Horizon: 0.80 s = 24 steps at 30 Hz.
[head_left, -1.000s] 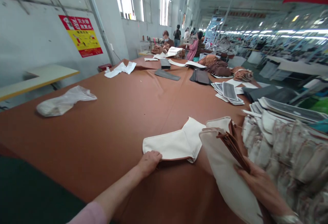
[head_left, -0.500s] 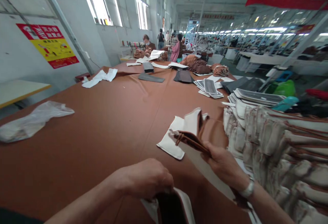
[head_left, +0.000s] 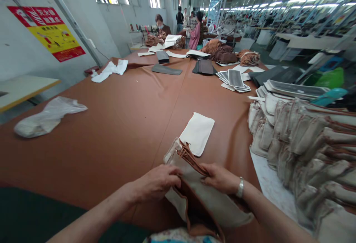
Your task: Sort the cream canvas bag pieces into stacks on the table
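Observation:
In front of me is a bag piece [head_left: 225,207], cream outside and brown within, its mouth gaping toward me. My left hand [head_left: 158,183] has its fingers closed on the piece's left edge. On the other side my right hand [head_left: 222,178], with a pale band at the wrist, grips the edge near a bunch of thin brown strips [head_left: 191,157]. My fingers partly hide the held edges. Just beyond lies a flat white panel [head_left: 198,133] with rounded corners, partly covered by the held piece.
Brown sheet material [head_left: 125,124] covers the table. Stacked cream pieces with brown edges [head_left: 294,131] line the right side. A clear plastic bag [head_left: 50,117] lies at left. Grey-faced panels [head_left: 236,78] and brown bundles [head_left: 219,50] sit farther back. People work beyond the table.
Both hands have come closer together. The right hand's bundle has been brought toward me and now meets the piece at my left hand. The white panel lies more uncovered; the view has tilted down.

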Each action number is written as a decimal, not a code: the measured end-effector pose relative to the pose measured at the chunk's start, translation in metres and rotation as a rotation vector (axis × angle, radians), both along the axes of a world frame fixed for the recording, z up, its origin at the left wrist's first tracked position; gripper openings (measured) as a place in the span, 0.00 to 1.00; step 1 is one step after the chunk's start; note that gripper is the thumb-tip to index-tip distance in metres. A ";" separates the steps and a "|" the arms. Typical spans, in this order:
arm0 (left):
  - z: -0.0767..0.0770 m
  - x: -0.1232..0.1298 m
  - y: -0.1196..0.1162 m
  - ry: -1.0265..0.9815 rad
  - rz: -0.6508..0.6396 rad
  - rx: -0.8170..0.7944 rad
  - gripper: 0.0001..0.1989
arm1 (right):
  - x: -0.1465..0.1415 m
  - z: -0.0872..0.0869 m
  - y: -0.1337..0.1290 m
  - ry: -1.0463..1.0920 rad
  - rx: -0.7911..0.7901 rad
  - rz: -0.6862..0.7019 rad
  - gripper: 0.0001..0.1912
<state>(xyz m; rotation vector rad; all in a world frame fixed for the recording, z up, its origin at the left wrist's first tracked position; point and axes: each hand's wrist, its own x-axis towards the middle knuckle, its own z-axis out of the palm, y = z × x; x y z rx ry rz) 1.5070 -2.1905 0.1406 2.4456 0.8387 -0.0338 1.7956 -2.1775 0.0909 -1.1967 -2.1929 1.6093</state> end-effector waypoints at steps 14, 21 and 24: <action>0.017 0.006 0.014 -0.311 0.045 -0.096 0.09 | 0.001 0.018 0.050 -0.143 0.180 0.085 0.19; 0.011 0.005 0.026 -0.290 0.188 -0.016 0.09 | -0.003 0.019 0.039 -0.062 -0.020 0.171 0.16; -0.007 0.004 0.016 -0.200 0.206 -0.031 0.08 | 0.000 0.008 0.021 0.019 -0.305 0.185 0.23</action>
